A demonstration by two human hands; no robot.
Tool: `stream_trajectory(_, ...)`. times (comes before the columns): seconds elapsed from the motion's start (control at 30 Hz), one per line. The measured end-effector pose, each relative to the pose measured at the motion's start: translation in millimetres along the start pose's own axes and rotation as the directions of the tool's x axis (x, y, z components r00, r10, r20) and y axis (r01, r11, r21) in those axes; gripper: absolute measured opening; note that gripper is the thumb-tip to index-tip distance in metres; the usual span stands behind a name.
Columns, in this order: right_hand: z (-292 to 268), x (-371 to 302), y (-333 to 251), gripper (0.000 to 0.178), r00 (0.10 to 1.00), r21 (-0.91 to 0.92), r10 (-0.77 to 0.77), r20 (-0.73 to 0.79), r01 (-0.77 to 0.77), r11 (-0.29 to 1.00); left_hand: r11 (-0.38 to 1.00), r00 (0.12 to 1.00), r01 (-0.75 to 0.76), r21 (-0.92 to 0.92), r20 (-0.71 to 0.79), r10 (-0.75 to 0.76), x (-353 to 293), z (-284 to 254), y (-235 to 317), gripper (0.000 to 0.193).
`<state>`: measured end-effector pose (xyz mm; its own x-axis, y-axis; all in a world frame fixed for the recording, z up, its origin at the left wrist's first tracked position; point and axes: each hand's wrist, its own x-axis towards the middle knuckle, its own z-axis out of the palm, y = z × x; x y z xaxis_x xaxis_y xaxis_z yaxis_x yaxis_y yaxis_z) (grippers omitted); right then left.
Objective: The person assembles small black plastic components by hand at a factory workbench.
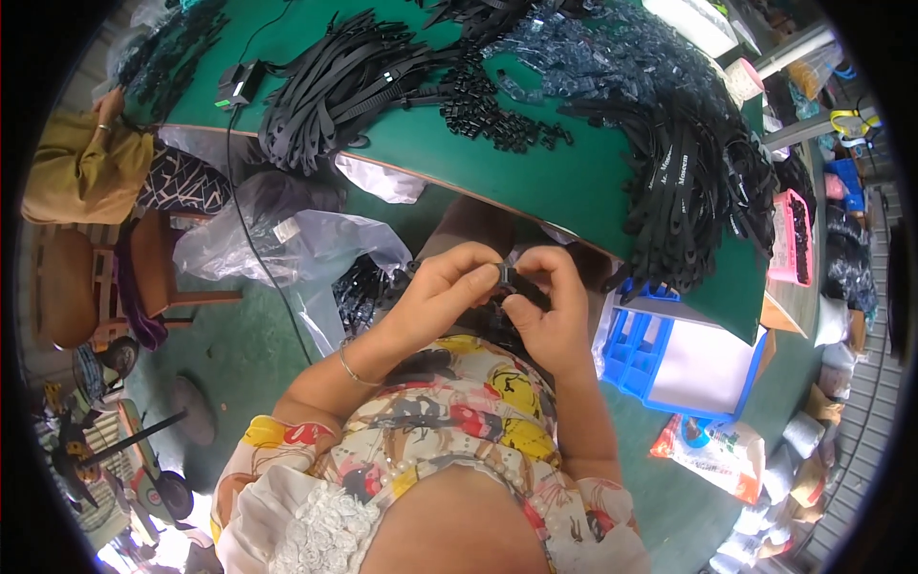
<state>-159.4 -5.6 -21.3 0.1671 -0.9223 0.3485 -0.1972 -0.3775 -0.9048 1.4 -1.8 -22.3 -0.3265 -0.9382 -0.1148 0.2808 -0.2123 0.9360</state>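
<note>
My left hand pinches a small black buckle between thumb and fingertips, just in front of my body. Close beside it, my right hand is closed on a black strap that meets the buckle. Whether the strap runs through the buckle is too small to tell. Beyond my hands, on the green table, lie a bundle of black straps, a pile of small black plastic pieces and a spread of dark clear plastic pieces. More black straps with white print hang over the table's right edge.
A blue plastic crate stands under the table's right end, near a printed sack. Clear plastic bags and a wooden chair are at left. A black cable hangs down. Another person sits at far left.
</note>
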Motion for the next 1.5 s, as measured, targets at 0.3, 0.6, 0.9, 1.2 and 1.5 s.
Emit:
stream_trajectory(0.3, -3.1, -10.4, 0.9, 0.005, 0.995, 0.725, 0.104, 0.002, -0.073, 0.685, 0.993, 0.983, 0.018, 0.117, 0.179, -0.039, 2.8, -5.6, 13.1, 0.016)
stream_trajectory(0.6, -9.7, -5.4, 13.1, 0.02, 0.987, 0.251, 0.115, 0.116, -0.141, 0.958, 0.983, 0.968, 0.143, -0.115, 0.224, -0.115, 11.7, -6.9, 20.2, 0.014)
stream_trajectory(0.9, 0.6, -7.6, -3.4, 0.018, 0.989, 0.474, 0.094, 0.116, -0.139, 0.869, 0.858, 0.952, 0.257, -0.444, 0.271, -0.145, 9.6, -4.7, 12.8, 0.014)
stream_trajectory(1.2, -5.3, -7.3, -1.1, 0.019, 0.982, 0.473, 0.127, 0.136, -0.177, 0.863, 0.943, 0.972, 0.199, -0.266, 0.18, -0.154, 5.0, 0.0, 13.1, 0.017)
stream_trajectory(1.5, -12.9, -1.2, -7.3, 0.014, 0.993, 0.006, 0.08, -0.082, -0.079, 0.997, 0.985, 0.974, 0.17, -0.034, 0.156, -0.163, 1.7, -6.6, 16.9, 0.017)
